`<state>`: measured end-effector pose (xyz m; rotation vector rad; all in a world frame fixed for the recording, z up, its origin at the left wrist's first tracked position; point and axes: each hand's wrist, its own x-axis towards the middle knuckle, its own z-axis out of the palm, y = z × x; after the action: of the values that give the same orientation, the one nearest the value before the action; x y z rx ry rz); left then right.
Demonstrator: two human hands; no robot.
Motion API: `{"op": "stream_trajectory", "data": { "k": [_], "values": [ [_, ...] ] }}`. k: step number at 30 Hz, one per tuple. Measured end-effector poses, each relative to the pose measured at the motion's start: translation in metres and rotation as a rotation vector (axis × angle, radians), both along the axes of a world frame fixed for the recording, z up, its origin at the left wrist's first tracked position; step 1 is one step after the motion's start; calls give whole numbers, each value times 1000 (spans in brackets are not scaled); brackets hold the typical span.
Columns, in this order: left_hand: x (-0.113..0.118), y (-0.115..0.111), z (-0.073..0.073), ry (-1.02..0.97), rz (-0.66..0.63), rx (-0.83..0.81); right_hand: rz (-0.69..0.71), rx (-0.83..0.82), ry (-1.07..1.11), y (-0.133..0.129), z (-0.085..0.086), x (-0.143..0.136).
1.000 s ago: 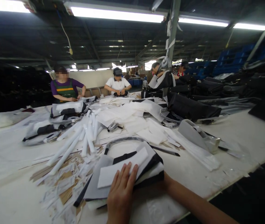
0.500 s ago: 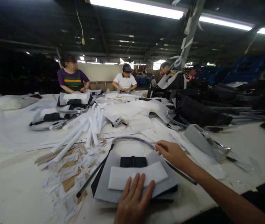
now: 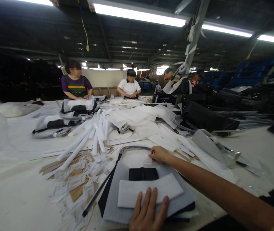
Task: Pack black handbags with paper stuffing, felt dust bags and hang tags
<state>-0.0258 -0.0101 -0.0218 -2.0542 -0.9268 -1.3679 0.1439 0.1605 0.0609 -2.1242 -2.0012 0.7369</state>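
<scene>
A dark bag (image 3: pixel 103 205) lies flat before me, mostly covered by a pale tissue sheet (image 3: pixel 114 192). Its black closure tab (image 3: pixel 143 174) shows above a folded white foam sheet (image 3: pixel 148 190). My left hand (image 3: pixel 148 210) rests on this foam with fingers spread. At the far side of the bag, the arched handle (image 3: pixel 132 148) is wrapped in clear plastic. My right hand (image 3: pixel 160 154) pinches the handle wrap near the top of the arch, and a loose bit of film seems to hang under the fingertips. A dark strap (image 3: pixel 100 187) extends along the bag's left side.
Left of the bag lie loose paper tags (image 3: pixel 76 179) and white foam tubes (image 3: pixel 99 131). White sheets (image 3: pixel 137 115) are heaped farther back. Black bags (image 3: pixel 206 117) pile up at right, with a grey wrapped piece (image 3: pixel 209 144) nearer. Several co-workers (image 3: pixel 128 85) work across the table.
My right hand has moved left along the handle to near its top, its fingers now pinched. My left hand stays on the foam. The view has shifted slightly.
</scene>
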Motion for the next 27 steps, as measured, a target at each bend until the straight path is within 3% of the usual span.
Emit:
{"op": "stream_trajectory", "data": {
  "k": [4,8,10,13,15,17,20,24,27],
  "values": [
    [-3,-3,2,56,-10,-54,-18,199,241,-5,16,5],
    [-10,-7,5,118,-10,-119,58,305,544,-37,44,12],
    [-12,-6,6,129,-11,-120,210,163,779,-61,58,20],
    [-13,-4,7,146,-44,-97,410,-239,969,-88,67,31],
    [-13,-3,9,136,-79,-88,349,-213,898,-93,65,34],
    [-14,-2,14,129,-92,-91,267,27,721,-91,59,31],
    [-15,-2,20,136,-88,-96,370,222,436,-89,52,19],
    [-15,-5,20,127,-112,-117,558,202,175,-103,50,9],
    [-14,-7,18,130,-127,-151,578,155,119,-112,44,11]
  ]
}}
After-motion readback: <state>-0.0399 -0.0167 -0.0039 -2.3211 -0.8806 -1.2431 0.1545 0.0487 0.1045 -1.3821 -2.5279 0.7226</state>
